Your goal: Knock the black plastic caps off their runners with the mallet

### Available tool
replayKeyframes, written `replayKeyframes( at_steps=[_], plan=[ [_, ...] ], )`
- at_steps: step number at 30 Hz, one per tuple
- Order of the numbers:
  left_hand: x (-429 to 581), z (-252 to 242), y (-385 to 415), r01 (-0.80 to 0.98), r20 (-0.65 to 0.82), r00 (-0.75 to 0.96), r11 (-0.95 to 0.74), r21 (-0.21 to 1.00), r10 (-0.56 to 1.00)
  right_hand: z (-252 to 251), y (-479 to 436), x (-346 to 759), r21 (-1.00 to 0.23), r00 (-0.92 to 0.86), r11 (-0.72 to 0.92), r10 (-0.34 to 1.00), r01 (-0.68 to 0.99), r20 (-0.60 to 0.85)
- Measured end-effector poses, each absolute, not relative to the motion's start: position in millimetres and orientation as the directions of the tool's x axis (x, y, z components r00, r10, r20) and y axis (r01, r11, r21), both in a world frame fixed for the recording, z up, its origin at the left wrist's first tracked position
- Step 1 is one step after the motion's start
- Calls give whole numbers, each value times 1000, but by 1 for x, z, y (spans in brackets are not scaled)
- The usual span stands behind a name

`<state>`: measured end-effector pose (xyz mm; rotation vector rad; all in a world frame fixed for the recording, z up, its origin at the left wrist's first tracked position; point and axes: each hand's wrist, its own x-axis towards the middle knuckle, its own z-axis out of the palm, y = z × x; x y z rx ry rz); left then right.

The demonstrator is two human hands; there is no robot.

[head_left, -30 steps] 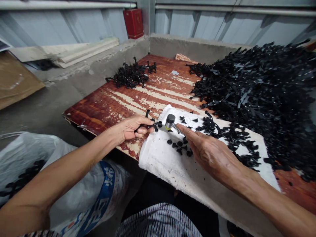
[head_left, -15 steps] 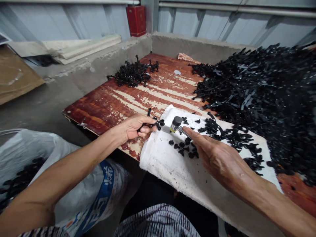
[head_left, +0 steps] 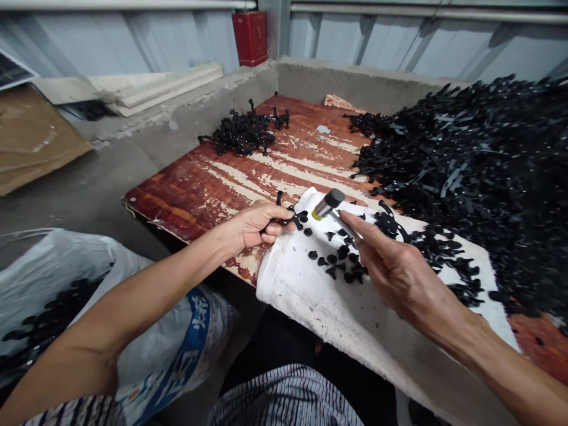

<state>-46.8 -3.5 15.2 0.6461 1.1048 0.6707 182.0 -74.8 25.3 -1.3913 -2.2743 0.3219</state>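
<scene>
The left hand (head_left: 265,225) pinches a branched black part (head_left: 299,219) at the edge of the white cloth (head_left: 293,287); the right hand (head_left: 397,269) grips a hammer (head_left: 328,204), its head seemingly just apart from it; black pieces (head_left: 343,252) lie scattered below.

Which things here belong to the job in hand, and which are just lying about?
Part of the job:
hammer, in the right hand
black part, in the left hand
loose black pieces on white cloth
probably the large black heap and white sack

Seemingly just lying about:
red box
cardboard
pale boards
</scene>
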Motion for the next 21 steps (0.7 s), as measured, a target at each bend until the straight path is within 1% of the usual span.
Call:
replayKeyframes(
  at_steps=[2, 5, 10, 14, 21],
  plan=[
    [-40, 15, -2, -164, -580, 301, 640, 750, 757, 26, -82, 190, -489, -342, 431, 902, 759, 264],
    [-32, 15, -1, -158, -591, 276, 642, 751, 758, 24, -91, 200, -527, -304, 394, 919, 753, 252],
    [-26, 15, -1, -159, -593, 258, 639, 753, 763, 20, -101, 208, -496, -285, 393, 917, 774, 280],
    [-25, 13, 0, -169, -604, 238, 645, 745, 760, 16, -104, 208, -518, -283, 395, 916, 759, 284],
    [-24, 12, 1, -174, -627, 248, 671, 721, 738, 14, -104, 208, -515, -291, 412, 908, 752, 302]
  ],
)
